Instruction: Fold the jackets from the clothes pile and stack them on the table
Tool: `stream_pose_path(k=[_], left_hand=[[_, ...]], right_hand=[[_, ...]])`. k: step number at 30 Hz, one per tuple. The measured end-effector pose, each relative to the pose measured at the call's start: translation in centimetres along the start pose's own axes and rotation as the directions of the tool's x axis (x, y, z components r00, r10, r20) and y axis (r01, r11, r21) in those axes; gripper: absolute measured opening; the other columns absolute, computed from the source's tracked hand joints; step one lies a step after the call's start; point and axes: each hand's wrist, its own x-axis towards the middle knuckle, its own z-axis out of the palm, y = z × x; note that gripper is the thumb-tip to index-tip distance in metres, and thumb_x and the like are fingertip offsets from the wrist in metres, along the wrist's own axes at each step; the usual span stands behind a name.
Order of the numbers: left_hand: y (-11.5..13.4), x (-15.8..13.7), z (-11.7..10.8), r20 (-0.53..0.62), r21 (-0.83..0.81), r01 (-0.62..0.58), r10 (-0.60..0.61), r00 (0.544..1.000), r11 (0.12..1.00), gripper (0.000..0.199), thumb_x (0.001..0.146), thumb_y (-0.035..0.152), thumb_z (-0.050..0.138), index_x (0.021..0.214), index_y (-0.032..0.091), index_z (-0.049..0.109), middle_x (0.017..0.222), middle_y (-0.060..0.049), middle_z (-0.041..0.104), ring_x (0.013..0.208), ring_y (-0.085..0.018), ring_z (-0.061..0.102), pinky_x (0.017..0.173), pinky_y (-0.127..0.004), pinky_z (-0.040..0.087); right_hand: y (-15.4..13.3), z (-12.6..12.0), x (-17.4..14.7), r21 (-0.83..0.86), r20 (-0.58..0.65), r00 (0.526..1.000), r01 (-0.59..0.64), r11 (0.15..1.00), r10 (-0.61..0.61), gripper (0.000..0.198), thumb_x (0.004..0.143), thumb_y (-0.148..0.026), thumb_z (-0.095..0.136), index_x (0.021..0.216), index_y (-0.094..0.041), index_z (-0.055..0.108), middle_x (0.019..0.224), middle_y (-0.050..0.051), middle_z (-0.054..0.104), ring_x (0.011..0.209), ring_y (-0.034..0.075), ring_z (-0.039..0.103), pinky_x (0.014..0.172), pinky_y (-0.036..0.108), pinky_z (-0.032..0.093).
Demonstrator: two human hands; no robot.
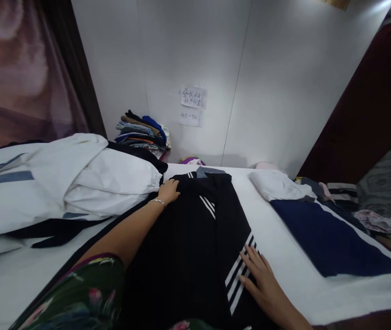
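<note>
Pressing hands: both lie flat, fingers spread, gripping nothing.
Left hand (pixel 169 190): arm stretched forward, palm on the far end of the black striped garment (pixel 195 247).
Right hand (pixel 262 279): resting on the white stripes (pixel 240 275) at the near edge.
Open room: bare white table (pixel 285 261) just right of it, then a navy cloth (pixel 329 240).
Writing: wall note (pixel 190 117) beyond the left hand reads "45-50".

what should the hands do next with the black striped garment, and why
Probably fold the near part of the black striped garment up toward the left hand: it lies flat, the left hand pins its far end and the right hand rests open on the stripes.
</note>
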Motion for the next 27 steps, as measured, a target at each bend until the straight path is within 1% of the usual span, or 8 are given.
stream_pose_path(k=[3,5,8,11,17,21,24,27], left_hand=[[0.4,1.4,1.7,0.012,-0.026,0.017,-0.017,1.0,1.0,0.059,0.069,0.028,0.072,0.124,0.025,0.053,0.135,-0.012,0.049,0.126,-0.033,0.041,0.101,-0.046,0.038],[0.8,2.2,2.6,0.018,-0.067,0.054,-0.053,0.998,0.996,0.046,0.069,0.022,0.072,0.113,0.021,0.06,0.127,-0.014,0.053,0.124,-0.034,0.044,0.097,-0.046,0.041],[0.9,3.4,3.0,0.011,-0.175,0.116,-0.115,0.993,0.978,0.023,0.079,0.022,0.065,0.102,0.016,0.064,0.118,-0.014,0.058,0.119,-0.031,0.049,0.094,-0.046,0.044],[0.2,4.7,2.0,-0.03,-0.339,0.181,-0.203,0.979,0.923,0.027,0.088,0.033,0.058,0.107,0.014,0.061,0.114,-0.009,0.061,0.107,-0.023,0.057,0.092,-0.046,0.047],[-1.8,6.5,-2.9,-0.16,-0.751,0.138,-0.381,0.911,0.645,0.024,0.087,0.02,0.046,0.106,0.014,0.058,0.096,-0.006,0.066,0.085,-0.016,0.064,0.073,-0.028,0.053],[-2.1,5.0,-6.8,-0.207,-0.921,-0.037,-0.407,0.89,0.388,0.023,0.076,0.014,0.05,0.099,0.016,0.056,0.094,-0.001,0.064,0.084,-0.01,0.063,0.075,-0.022,0.052],[-1.3,2.7,-9.3,-0.222,-0.973,-0.184,-0.331,0.917,0.141,0.014,0.066,0.011,0.055,0.079,0.016,0.057,0.091,0.0,0.065,0.088,-0.011,0.062,0.08,-0.025,0.051],[-0.1,-0.1,-11.2,-0.241,-0.971,-0.238,-0.123,0.963,0.034,0.008,0.06,0.015,0.062,0.065,0.017,0.057,0.103,-0.002,0.067,0.093,-0.017,0.064,0.077,-0.029,0.054]], right_hand=[[-0.9,-1.5,3.1,0.032,0.026,1.0,-0.019,0.999,0.018,0.057,0.095,-0.045,0.043,0.148,-0.028,0.031,0.156,0.006,0.021,0.144,0.026,0.017,0.115,0.054,0.022],[-1.4,-2.3,5.9,0.039,0.06,0.998,-0.028,0.999,0.026,0.059,0.094,-0.043,0.044,0.148,-0.024,0.031,0.156,0.006,0.019,0.145,0.025,0.013,0.116,0.053,0.02],[-1.4,-2.6,10.2,0.024,0.071,0.997,-0.03,0.999,0.028,0.061,0.093,-0.04,0.046,0.148,-0.021,0.031,0.156,0.007,0.019,0.145,0.024,0.011,0.117,0.05,0.018],[-0.8,-2.1,13.2,-0.008,0.105,0.993,-0.054,0.999,0.054,0.062,0.092,-0.039,0.047,0.148,-0.019,0.031,0.156,0.009,0.018,0.146,0.024,0.01,0.117,0.048,0.015],[1.6,0.0,14.6,-0.013,0.304,0.947,-0.109,0.994,0.107,0.063,0.089,-0.045,0.05,0.145,-0.017,0.038,0.155,0.011,0.022,0.145,0.027,0.013,0.116,0.051,0.011],[3.4,-0.5,16.6,0.226,0.213,0.973,-0.139,0.964,0.091,0.06,0.086,-0.047,0.055,0.138,-0.018,0.049,0.152,0.011,0.033,0.143,0.027,0.022,0.117,0.048,0.016],[4.6,-1.7,20.6,0.561,0.089,0.968,-0.243,0.792,0.234,0.048,0.084,-0.04,0.058,0.126,-0.016,0.059,0.137,0.013,0.053,0.131,0.026,0.044,0.113,0.045,0.029],[5.5,-2.5,25.3,0.868,0.202,0.878,-0.366,0.336,0.435,0.033,0.087,-0.031,0.057,0.117,-0.017,0.059,0.121,0.012,0.063,0.106,0.022,0.063,0.1,0.041,0.045]])
